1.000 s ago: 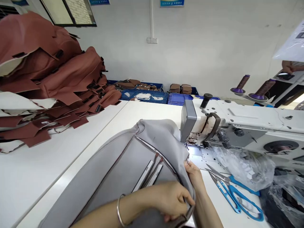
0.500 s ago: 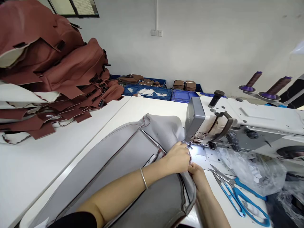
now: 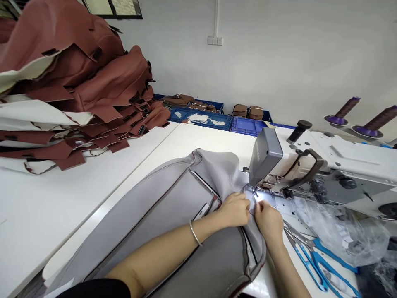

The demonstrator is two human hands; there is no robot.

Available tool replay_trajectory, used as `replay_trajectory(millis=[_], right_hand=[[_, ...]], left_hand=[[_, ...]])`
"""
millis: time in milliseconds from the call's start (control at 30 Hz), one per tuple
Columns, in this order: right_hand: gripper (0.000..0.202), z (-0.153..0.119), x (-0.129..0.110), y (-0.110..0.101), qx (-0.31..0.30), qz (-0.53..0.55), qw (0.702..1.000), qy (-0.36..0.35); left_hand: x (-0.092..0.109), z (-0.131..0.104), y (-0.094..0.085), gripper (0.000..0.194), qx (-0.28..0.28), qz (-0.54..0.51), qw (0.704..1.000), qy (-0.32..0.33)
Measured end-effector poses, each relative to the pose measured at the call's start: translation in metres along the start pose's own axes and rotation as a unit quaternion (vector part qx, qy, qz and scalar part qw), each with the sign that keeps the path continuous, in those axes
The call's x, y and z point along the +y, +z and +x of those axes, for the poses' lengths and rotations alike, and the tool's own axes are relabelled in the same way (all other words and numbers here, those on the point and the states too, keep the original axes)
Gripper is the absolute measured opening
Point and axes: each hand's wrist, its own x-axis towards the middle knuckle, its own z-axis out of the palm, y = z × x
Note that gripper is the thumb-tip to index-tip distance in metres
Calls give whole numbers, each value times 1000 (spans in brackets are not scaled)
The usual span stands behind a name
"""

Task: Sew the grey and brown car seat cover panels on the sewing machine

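Right hand (image 3: 269, 220) nearer one sewing machine (image 3: 333, 167)

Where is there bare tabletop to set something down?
Bare white tabletop lies between the reddish pile and grey fabric, and between that fabric and the blue crates. Right of the right hand is crowded: scissors, plastic bag, sewing machine.

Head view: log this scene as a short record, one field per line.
Left hand: gripping gray cover; bracelet on wrist
Right hand: pinching the cover's edge, close to the lit needle area
Machine: white sewing machine, two brown thread cones behind
Beside right forearm: blue-handled scissors, clear plastic bag
Left side of picture: pile of red-brown pieces
Background: blue crates by the wall
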Motion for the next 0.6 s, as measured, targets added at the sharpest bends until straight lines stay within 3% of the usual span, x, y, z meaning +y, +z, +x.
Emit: replay_trajectory(millis=[100,200,333,600], right_hand=[[32,2,11,0,-3,9,1000,-17],[35,3,21,-3,-21,27,999,-24],[36,0,21,-2,-12,19,999,-36],[35,-20,9,3,39,-81,988,-126]], left_hand=[[-6,0,2,31,20,-85,995,-51],[-4,3,2,36,-7,-118,991,-62],[5,6,2,29,-54,-73,995,-51],[17,3,0,22,-71,-15,997,-25]])
